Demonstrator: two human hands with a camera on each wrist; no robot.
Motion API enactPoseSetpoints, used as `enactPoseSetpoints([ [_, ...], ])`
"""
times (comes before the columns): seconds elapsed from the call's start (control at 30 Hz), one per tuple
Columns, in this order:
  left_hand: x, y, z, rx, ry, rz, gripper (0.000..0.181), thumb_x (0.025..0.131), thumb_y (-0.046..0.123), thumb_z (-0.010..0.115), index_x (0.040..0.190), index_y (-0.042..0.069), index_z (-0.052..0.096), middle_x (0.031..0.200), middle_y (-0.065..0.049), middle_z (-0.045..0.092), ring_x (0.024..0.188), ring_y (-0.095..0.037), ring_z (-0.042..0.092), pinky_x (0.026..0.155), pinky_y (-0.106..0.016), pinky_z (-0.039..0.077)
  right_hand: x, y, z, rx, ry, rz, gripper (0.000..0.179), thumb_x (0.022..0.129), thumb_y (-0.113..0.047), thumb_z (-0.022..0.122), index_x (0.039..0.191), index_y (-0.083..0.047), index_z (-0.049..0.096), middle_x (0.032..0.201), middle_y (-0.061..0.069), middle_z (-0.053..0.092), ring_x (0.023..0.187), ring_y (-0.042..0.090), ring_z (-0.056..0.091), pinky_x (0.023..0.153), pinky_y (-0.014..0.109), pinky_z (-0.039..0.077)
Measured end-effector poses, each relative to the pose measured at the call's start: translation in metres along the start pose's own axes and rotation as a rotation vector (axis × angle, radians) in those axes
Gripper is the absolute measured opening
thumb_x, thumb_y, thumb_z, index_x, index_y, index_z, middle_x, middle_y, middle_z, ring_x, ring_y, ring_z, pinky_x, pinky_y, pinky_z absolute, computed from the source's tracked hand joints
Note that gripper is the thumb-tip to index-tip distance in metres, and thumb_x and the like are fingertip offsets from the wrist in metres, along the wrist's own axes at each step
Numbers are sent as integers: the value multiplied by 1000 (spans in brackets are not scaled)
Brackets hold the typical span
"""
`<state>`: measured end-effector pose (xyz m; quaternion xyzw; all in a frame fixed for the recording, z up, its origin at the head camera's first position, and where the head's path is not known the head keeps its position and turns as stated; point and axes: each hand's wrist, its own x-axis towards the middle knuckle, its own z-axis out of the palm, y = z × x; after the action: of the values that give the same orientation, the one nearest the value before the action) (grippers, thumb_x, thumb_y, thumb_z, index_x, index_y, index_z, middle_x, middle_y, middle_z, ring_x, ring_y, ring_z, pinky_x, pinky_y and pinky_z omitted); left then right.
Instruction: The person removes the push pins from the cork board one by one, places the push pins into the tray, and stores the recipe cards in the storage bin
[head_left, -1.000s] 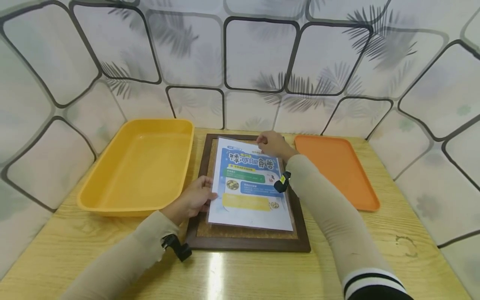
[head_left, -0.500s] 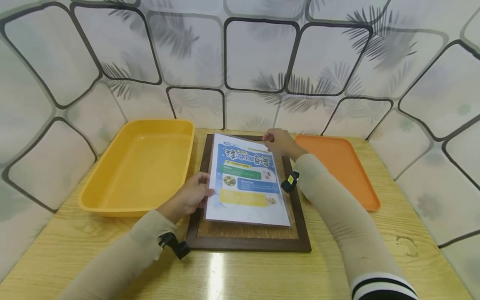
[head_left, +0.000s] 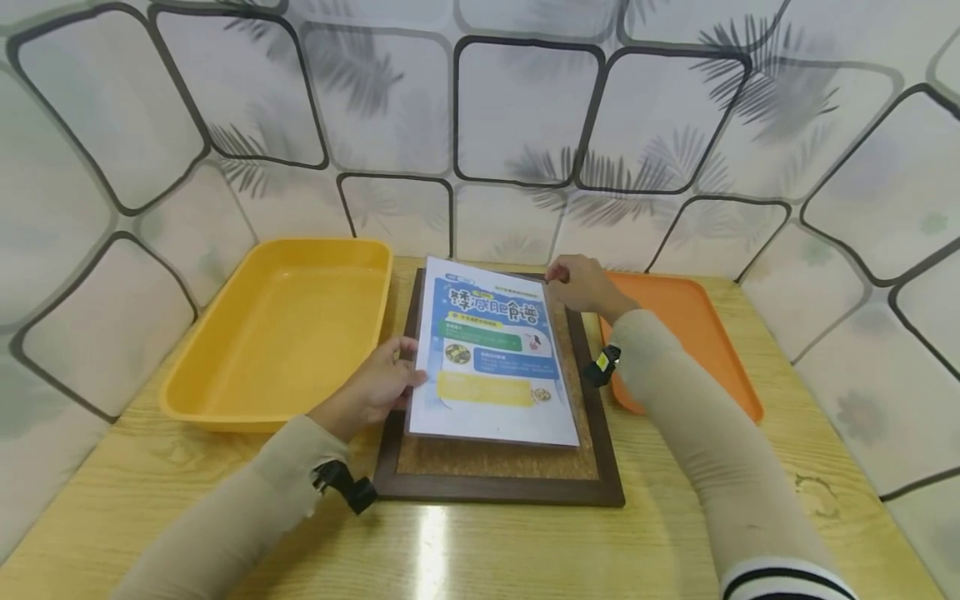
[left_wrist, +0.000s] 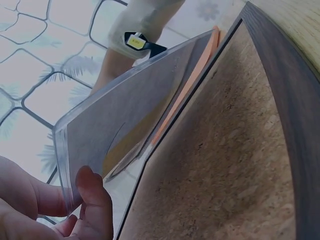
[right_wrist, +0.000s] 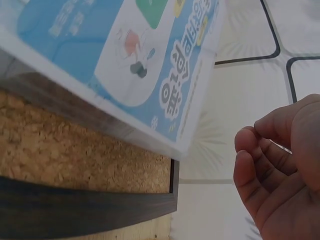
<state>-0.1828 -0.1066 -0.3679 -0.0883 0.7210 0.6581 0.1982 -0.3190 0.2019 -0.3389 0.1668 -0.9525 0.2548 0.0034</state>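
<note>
A laminated printed sheet [head_left: 487,354] with blue, green and yellow blocks is raised above a dark-framed cork board [head_left: 498,460]. My left hand [head_left: 378,383] pinches the sheet's left edge between thumb and fingers; the left wrist view shows the left hand [left_wrist: 70,205] gripping that edge, with a gap between sheet and cork. Beyond the sheet's top right corner is my right hand [head_left: 585,283]. In the right wrist view, the right hand [right_wrist: 280,170] has curled fingers with thumb and fingertips together, apart from the sheet [right_wrist: 125,65]. Nothing can be made out between those fingertips.
A deep yellow tray [head_left: 277,417] stands left of the board. On the right, partly behind my right arm, lies a flat orange tray [head_left: 682,325]. All rest on a wooden table [head_left: 525,550], enclosed behind and at the sides by patterned walls [head_left: 525,108].
The sheet has risen and shifted slightly back and left, held by my left hand. My right hand has moved right, off the sheet's upper right part.
</note>
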Motion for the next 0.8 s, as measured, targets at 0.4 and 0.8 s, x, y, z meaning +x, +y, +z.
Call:
enactPoseSetpoints([
  [0.4, -6, 10, -5, 35, 13, 7, 42, 97, -2, 50, 136, 9, 38, 111, -17, 58, 84, -24, 62, 63, -32, 52, -13, 12, -13, 38, -3, 18, 23, 93, -11, 51, 108, 3, 62, 96, 16, 67, 81, 28, 67, 74, 43, 53],
  [0.8, -6, 15, -18, 33, 28, 24, 43, 99, -1, 48, 139, 8, 36, 119, -20, 55, 94, -27, 60, 72, -32, 53, -19, 24, -23, 17, 1, 33, 23, 95, -11, 51, 110, 3, 61, 98, 17, 66, 82, 27, 65, 71, 41, 53],
])
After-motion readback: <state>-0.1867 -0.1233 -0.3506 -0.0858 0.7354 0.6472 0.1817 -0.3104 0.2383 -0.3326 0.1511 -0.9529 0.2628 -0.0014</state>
